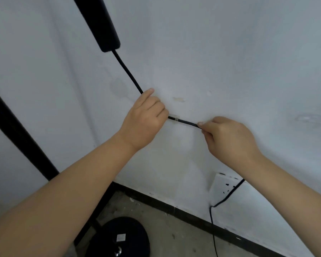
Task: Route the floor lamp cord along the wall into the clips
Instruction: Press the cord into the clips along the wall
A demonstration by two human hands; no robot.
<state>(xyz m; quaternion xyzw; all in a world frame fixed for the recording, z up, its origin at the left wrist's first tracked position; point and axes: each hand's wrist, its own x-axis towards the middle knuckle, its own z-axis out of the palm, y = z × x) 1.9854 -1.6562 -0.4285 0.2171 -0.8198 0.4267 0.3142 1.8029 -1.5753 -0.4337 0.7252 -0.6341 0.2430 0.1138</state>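
Note:
A black lamp cord (128, 72) drops from the black lamp head (98, 23) down the white wall. My left hand (145, 117) is closed around the cord, index finger stretched along it against the wall. A short taut stretch of cord runs between both hands and passes through a small clear clip (175, 118) stuck to the wall. My right hand (228, 138) pinches the cord just right of the clip. Below my right arm the cord reappears and hangs to the floor.
A white wall socket (223, 186) sits low on the wall, with the cord crossing in front of it. The lamp's black pole (20, 134) slants at the left and its round black base (119, 238) rests on the concrete floor. A black skirting strip runs along the wall's foot.

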